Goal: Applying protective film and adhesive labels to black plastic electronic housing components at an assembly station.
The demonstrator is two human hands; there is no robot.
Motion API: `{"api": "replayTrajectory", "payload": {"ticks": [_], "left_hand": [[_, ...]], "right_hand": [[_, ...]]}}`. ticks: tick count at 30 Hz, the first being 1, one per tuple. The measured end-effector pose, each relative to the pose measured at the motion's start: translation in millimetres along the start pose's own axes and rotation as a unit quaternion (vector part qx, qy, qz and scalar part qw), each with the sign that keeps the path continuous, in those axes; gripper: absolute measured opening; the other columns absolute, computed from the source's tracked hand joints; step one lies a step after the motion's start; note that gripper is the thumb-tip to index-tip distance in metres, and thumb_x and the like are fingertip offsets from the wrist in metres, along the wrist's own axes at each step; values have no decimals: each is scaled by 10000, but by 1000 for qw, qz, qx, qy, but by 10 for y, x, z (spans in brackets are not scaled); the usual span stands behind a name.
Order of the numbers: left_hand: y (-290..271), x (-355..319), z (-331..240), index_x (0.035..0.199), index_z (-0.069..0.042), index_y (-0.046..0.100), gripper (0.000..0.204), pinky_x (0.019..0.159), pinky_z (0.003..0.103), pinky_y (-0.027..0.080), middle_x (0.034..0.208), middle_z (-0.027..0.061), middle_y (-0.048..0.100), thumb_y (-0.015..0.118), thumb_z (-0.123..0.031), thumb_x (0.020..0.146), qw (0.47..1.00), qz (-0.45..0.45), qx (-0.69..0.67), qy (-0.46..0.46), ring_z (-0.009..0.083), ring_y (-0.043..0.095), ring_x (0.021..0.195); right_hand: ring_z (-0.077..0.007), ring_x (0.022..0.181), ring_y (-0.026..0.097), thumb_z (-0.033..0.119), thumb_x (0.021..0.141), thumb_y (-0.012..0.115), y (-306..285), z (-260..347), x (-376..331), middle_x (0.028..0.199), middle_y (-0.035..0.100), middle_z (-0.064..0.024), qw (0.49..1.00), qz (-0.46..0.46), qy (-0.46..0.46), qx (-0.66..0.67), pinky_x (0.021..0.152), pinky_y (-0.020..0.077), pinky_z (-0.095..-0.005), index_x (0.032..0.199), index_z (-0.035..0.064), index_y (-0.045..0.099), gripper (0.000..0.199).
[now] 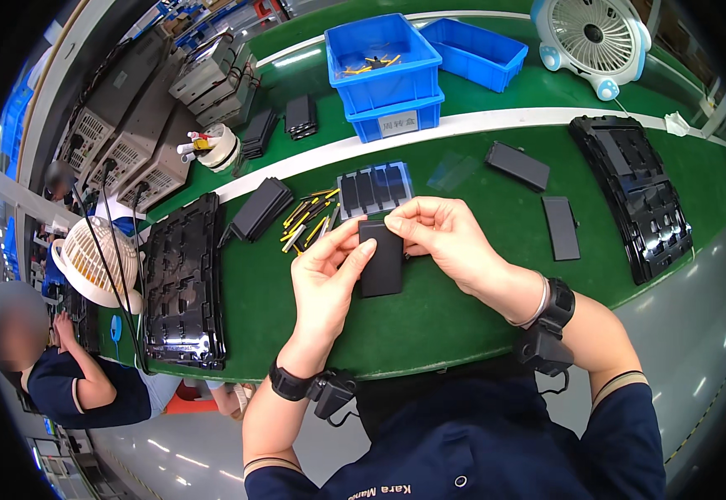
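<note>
A slim black rectangular case [381, 271], perhaps a power bank, is held upright over the green table in front of me. My left hand [325, 271] grips its left side, thumb on the front face and fingers behind. At the upper right corner, my right hand [450, 237] pinches the case's top edge; whether a small part is also between those fingertips is hidden. Just beyond the hands lies a clear sheet [408, 177] bearing several black strips. To its left is a loose pile of thin yellow, black and silvery strips [304, 221].
Similar black cases lie stacked [259, 208] at left and singly [560, 227] at right. Black moulded trays stand at the left [181, 283] and right [642, 200] ends. Behind are blue bins [392, 83] and a fan [592, 37]. Another person [88, 375] sits at left.
</note>
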State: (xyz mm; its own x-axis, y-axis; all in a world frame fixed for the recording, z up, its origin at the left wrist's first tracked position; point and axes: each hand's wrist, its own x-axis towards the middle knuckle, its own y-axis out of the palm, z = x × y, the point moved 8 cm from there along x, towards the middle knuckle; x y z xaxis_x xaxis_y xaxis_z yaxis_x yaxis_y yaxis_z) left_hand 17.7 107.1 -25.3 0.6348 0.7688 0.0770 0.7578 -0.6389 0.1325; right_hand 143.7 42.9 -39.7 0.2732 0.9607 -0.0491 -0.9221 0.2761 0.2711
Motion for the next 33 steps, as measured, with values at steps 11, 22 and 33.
{"api": "replayTrajectory", "payload": {"ticks": [11, 22, 33], "left_hand": [[-7, 13, 0, 1162, 26, 569, 331, 818, 247, 484, 976, 94, 639, 617, 4, 836, 1000, 15, 2, -4, 124, 601, 886], [-3, 4, 16, 1146, 30, 577, 319, 807, 243, 490, 980, 97, 646, 624, 2, 832, 1000, 20, 6, -16, 120, 606, 886], [7, -5, -11, 1123, 20, 599, 296, 795, 231, 491, 972, 66, 625, 625, 4, 829, 1000, 23, 13, -14, 117, 606, 871]], "right_hand": [[-88, 841, 603, 231, 880, 594, -110, 133, 25, 943, 660, -32, 987, 95, 95, -92, 732, 496, -230, 1042, 49, 660, 252], [-90, 800, 624, 153, 836, 651, -112, 115, 31, 890, 672, -55, 987, 119, 66, -84, 699, 510, -195, 1027, 13, 661, 238], [-104, 808, 626, 105, 817, 633, -109, 107, 28, 901, 670, -73, 986, 137, 62, -70, 705, 514, -205, 1025, -8, 657, 238]]}}
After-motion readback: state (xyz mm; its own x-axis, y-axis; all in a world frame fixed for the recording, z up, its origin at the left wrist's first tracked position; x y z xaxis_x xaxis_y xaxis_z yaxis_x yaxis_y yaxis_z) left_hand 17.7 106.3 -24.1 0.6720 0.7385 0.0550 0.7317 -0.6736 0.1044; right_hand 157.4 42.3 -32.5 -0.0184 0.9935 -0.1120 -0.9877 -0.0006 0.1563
